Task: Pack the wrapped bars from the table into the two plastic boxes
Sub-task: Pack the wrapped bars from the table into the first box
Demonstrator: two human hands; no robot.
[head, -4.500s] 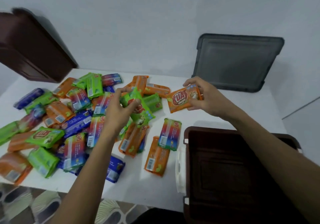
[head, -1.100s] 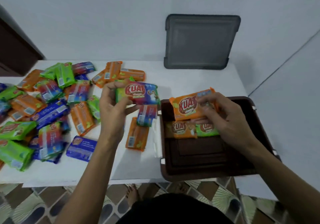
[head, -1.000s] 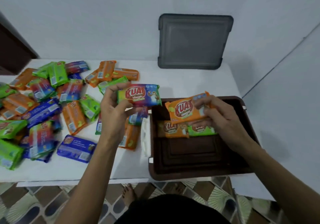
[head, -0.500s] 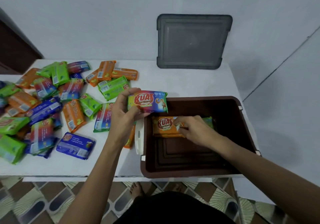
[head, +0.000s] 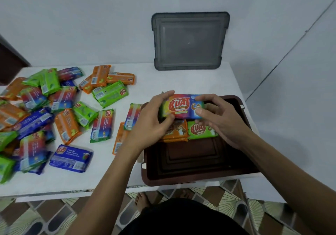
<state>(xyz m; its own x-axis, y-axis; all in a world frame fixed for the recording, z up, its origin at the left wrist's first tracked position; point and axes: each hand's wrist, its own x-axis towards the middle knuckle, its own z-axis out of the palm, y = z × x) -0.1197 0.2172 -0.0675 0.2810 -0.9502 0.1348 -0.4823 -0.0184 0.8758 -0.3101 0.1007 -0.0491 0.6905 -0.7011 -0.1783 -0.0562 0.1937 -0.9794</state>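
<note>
A brown plastic box (head: 200, 177) sits at the table's front right corner. Inside, against its far wall, lie an orange bar (head: 177, 132) and a green bar (head: 201, 130) side by side. Above them I hold a rainbow-wrapped bar (head: 181, 105) with both hands: my left hand (head: 152, 123) grips its left end, my right hand (head: 218, 118) pinches its right end. Several more wrapped bars, orange, green, blue and rainbow, lie scattered over the left of the white table (head: 163, 82), among them a blue bar (head: 71, 158) near the front.
A grey lid (head: 189, 40) leans upright against the wall behind the box. A dark wooden piece (head: 9, 63) stands at the far left. The table's front edge runs just below the box; patterned floor tiles and a bare foot (head: 141, 201) show beneath.
My right hand set the orange bar down in the box and came up to the rainbow bar. My left hand carried that bar rightward, over the box.
</note>
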